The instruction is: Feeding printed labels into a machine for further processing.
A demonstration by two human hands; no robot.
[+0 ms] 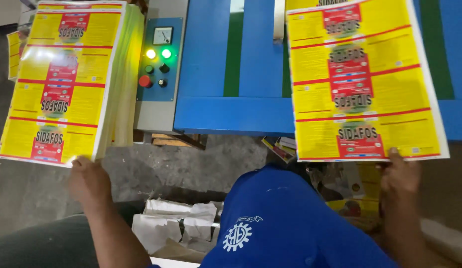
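At the left of the frame there's a thick stack of printed sheets, yellow with red label panels, and the left hand has its grip on the stack's near bottom corner, fingers tucked under the edge so the pile fans out a bit on its right side. Over on the right of the frame, the right hand pinches the bottom edge of a single sheet with the same yellow and red print, holding it out flat over the blue machine bed. So both grips are closed, one on the stack, one on the loose sheet, and the two are well apart. Between them, upper middle, sits a grey control panel with a small dial gauge, two lit lamps (one yellowish, one green), a red button and some black knobs. Lower middle is the person's blue shirt, and just left of it some crumpled white paper lying on the concrete floor.
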